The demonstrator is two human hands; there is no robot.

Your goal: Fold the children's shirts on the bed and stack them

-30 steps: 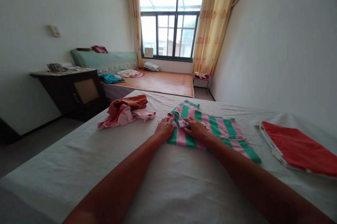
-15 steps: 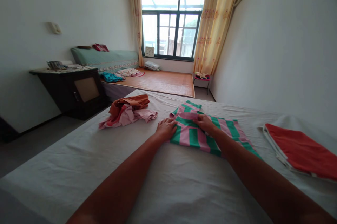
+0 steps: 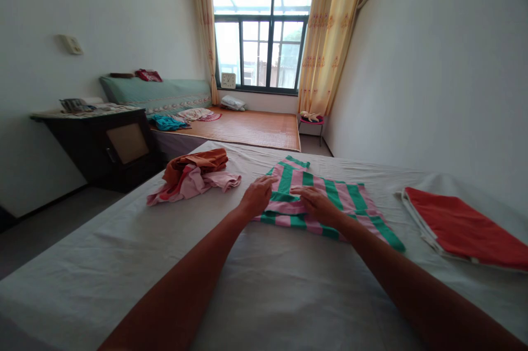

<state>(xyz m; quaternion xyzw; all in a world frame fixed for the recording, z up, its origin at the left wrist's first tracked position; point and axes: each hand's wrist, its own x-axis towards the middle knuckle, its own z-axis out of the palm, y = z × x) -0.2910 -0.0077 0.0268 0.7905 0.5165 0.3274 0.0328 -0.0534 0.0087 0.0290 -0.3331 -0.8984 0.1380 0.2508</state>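
A green-and-pink striped garment (image 3: 348,192) lies spread on the white bed sheet (image 3: 264,285), with a strip along its near left side turned over. At its left edge is my left hand (image 3: 258,195), fingers stretched forward over the cloth and not closed on it. My right hand (image 3: 317,202) rests on the middle of the garment, palm down, fingers extended toward the left. Nothing shows gripped in either hand. Part of the cloth is hidden under the right hand and forearm.
A crumpled pile of orange and pink clothes (image 3: 192,177) lies to the left on the bed. Folded red cloth (image 3: 462,224) with a white edge lies to the right. Beyond are a dark cabinet (image 3: 94,147), a second bed with a brown mat (image 3: 251,128) and a small pink stool (image 3: 311,118).
My right hand has let go of a pinched pink part of the garment and now lies flat with fingers extended. That part is folded down toward me. My left hand has risen slightly.
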